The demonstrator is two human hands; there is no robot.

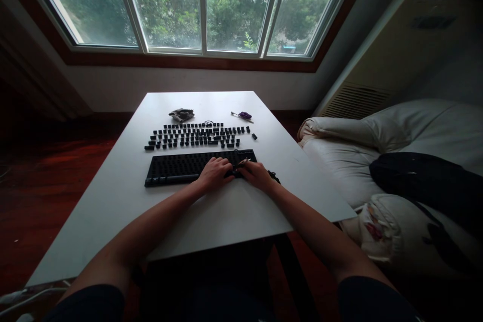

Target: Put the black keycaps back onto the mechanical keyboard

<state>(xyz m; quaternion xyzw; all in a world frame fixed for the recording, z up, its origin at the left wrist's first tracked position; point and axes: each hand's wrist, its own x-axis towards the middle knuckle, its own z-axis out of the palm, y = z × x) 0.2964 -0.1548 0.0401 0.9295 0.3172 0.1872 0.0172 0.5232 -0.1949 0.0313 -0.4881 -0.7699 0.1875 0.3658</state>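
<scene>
A black keyboard (177, 167) with its keycaps off lies on the white table, close in front of me. My left hand (215, 173) rests over its right part, fingers bent on top and thumb at the front edge, gripping it. Beside it, my right hand (257, 176) is closed over the keyboard's right end. Its fingers pinch something small and thin that I cannot make out. A dark cable (273, 176) shows beyond my right wrist. Behind the keyboard, loose black keycaps (188, 137) are laid out in rows, with one separate keycap (254, 136) to their right.
At the back of the white table (113, 221) lie a crumpled grey cloth (181, 114) and a purple object (245, 115) with a thin stick-like item by it. A pale sofa (335, 161) with a dark bag (422, 176) stands to the right. Windows (169, 5) are ahead.
</scene>
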